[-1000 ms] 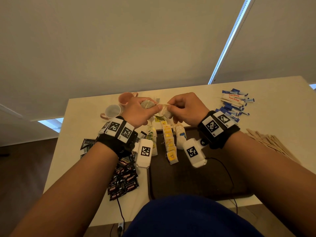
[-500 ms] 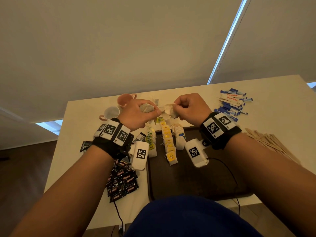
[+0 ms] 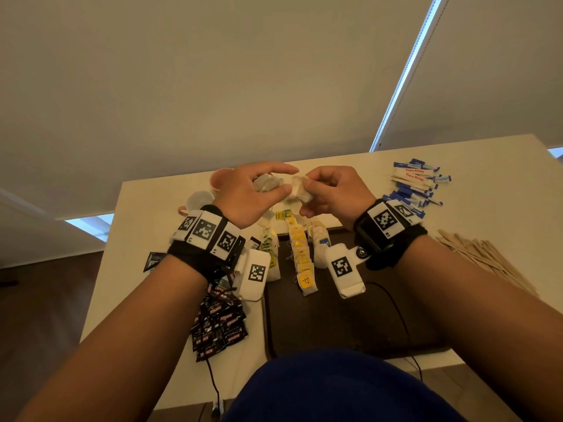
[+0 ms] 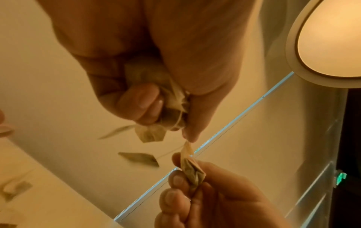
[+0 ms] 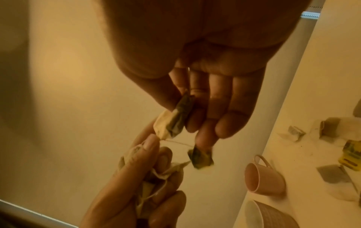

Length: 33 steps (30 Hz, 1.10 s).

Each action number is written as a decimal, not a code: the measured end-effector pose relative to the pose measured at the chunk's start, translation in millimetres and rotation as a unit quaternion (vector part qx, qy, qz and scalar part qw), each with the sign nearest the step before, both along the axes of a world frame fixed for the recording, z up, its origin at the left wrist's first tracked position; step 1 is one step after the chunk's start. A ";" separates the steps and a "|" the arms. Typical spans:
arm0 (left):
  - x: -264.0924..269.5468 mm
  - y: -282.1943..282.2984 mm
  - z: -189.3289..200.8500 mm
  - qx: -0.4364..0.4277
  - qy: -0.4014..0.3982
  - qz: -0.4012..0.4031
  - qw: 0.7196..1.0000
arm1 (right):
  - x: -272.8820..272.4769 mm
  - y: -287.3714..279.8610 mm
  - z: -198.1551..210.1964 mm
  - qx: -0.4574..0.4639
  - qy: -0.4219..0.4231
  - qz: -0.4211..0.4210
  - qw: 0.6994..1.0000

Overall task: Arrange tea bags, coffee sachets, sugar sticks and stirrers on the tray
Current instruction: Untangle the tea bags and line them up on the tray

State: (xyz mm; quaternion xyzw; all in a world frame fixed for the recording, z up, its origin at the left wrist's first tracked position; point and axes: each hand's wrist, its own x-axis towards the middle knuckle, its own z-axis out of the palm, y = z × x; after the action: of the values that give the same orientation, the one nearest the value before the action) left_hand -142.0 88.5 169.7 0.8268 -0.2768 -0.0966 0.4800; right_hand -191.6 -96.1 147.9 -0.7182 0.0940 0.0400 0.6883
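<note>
Above the far edge of the dark tray (image 3: 335, 318), my left hand (image 3: 285, 179) grips a clump of tea bags (image 3: 264, 185), also seen in the left wrist view as tea bags (image 4: 156, 92) with strings and a tag (image 4: 150, 134) dangling. My right hand (image 3: 306, 184) pinches a single tea bag (image 3: 297, 188) between thumb and fingers. A thin string links this tea bag (image 5: 175, 121) to the clump (image 5: 148, 177). Three rows of tea bags lie on the tray: green-tagged (image 3: 269, 248), yellow-tagged (image 3: 300, 257) and white (image 3: 318, 242).
Black coffee sachets (image 3: 219, 324) are piled left of the tray. Sugar sticks (image 3: 414, 187) lie at the back right and wooden stirrers (image 3: 484, 260) at the right. A pink cup (image 5: 263, 177) and a white cup (image 3: 199, 199) stand behind my left hand. Loose tea bags (image 5: 332, 171) lie nearby.
My hands have drawn slightly apart, so the single tea bag has come away from the clump. My left forefinger has straightened.
</note>
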 end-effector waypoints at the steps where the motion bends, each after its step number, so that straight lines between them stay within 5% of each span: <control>1: 0.7 0.5 2.5 0.009 -0.010 -0.019 1.000 | 0.0 0.6 1.3 0.012 0.007 0.007 1.000; 6: 8.3 6.8 11.6 0.062 -0.001 -0.083 0.995 | -0.1 0.5 1.7 0.059 0.034 0.021 0.997; 13: 12.0 1.7 11.9 0.066 -0.030 -0.060 0.996 | -4.3 6.3 0.6 0.095 0.061 0.047 0.992; 19: 14.0 3.5 14.7 -0.012 -0.037 -0.028 0.999 | -13.2 0.9 -0.7 0.093 -0.027 0.010 0.995; 25: 14.6 5.0 15.3 -0.020 -0.044 -0.007 0.999 | -16.8 0.7 -2.5 -0.065 -0.155 0.010 0.986; 33: 12.4 4.2 15.3 -0.049 -0.022 0.028 0.998 | -11.5 3.6 -2.2 -0.033 -0.131 -0.030 0.990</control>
State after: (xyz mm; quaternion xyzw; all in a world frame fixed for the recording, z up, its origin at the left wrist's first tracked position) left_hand -129.6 92.7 185.0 0.8118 -0.2685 -0.0514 0.5160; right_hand -203.1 -92.4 145.7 -0.7364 0.0256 -0.0783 0.6715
